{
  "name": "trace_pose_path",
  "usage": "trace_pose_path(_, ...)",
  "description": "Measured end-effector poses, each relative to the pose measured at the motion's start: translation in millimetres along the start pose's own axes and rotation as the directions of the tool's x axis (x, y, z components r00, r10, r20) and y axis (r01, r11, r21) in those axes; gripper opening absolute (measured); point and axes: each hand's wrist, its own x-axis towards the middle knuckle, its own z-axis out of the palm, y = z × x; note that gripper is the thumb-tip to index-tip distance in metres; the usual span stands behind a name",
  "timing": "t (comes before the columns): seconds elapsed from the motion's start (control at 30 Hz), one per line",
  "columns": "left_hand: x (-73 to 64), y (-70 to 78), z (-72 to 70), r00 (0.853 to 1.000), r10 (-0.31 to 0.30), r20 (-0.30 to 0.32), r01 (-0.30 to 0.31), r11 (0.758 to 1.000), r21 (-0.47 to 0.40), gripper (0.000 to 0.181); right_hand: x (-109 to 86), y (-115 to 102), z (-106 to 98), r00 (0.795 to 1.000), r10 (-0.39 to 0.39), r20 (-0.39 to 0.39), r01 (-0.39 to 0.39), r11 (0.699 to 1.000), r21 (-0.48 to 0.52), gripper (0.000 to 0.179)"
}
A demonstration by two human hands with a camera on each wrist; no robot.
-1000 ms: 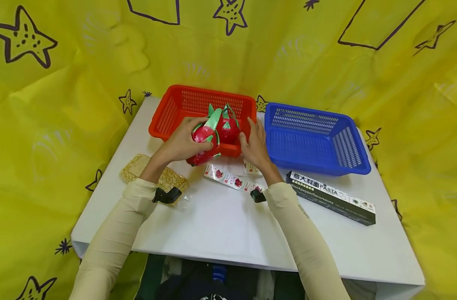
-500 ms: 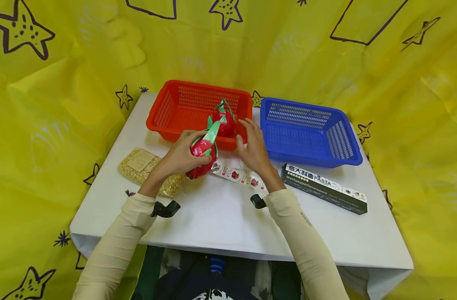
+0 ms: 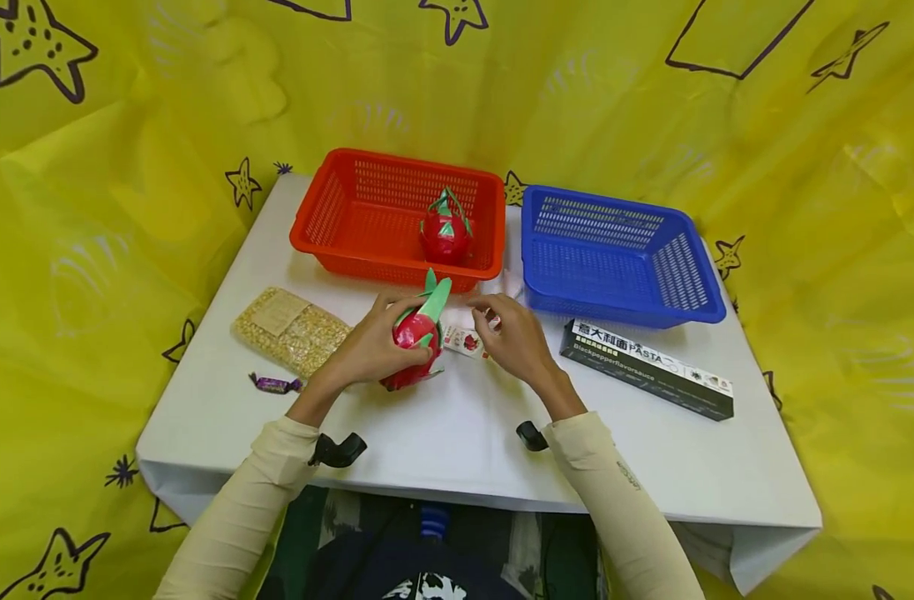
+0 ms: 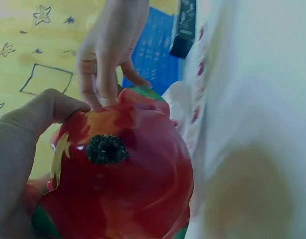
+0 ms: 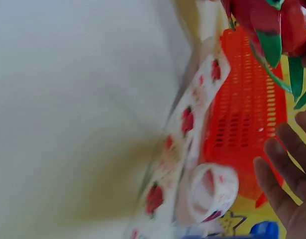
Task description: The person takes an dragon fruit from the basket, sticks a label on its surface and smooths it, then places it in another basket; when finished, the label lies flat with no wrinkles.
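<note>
My left hand (image 3: 372,346) grips a red dragon fruit (image 3: 413,332) with green leaf tips, held above the table in front of the red basket (image 3: 359,265). Its dark round end (image 4: 108,149) faces the left wrist camera. To the right of the fruit, my right hand (image 3: 518,340) hovers with loosely bent fingers, apart from the fruit's leaves in the right wrist view. Below that hand lies a strip of labels (image 3: 462,341) printed with dragon fruits, partly hidden by it. The strip runs to a label roll (image 5: 220,191). A second dragon fruit (image 3: 446,239) sits inside the red basket.
A blue basket (image 3: 614,307) stands right of the red one. In front of it lies a black and white pasta box (image 3: 647,371). At left are a bag of yellow kernels (image 3: 302,337) and a small purple wrapped candy (image 3: 275,384). Yellow cloth hangs behind the table.
My left hand has brought the dragon fruit away from the red basket, toward the table's front. My right hand has drawn back from the basket's side to above the label strip.
</note>
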Motion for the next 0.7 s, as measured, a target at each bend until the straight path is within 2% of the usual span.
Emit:
trace_pose_path(0.13,3.1,0.3,15.2,1.0,-0.021,0.012,0.02,1.0,0.015,0.079,-15.7,17,-4,0.992,0.099,0.074,-0.094,0.993,-0.069,0.025)
trace_pose_path(0.27,11.8,4.9,27.5,0.999,-0.045,0.021,0.045,0.998,0.032,0.08,-26.2,31,-4,0.975,0.161,0.154,-0.142,0.982,-0.128,0.028)
trace_pose_path(0.43,24.0,7.0,39.8,0.996,-0.083,0.009,0.081,0.987,0.138,0.079,-31.3,40,1,0.955,0.188,0.229,-0.148,0.972,-0.181,0.033)
trace_pose_path(0.53,28.2,7.4,43.8,0.995,-0.1,0.011,0.096,0.977,0.191,0.08,-32.8,42,4,0.95,0.193,0.244,-0.147,0.97,-0.194,0.034)
trace_pose_path(0.7,32.3,9.2,44.2,0.995,-0.061,0.078,0.044,0.979,0.201,0.084,-35.5,46,7,0.956,0.168,0.242,-0.102,0.959,-0.264,0.032)
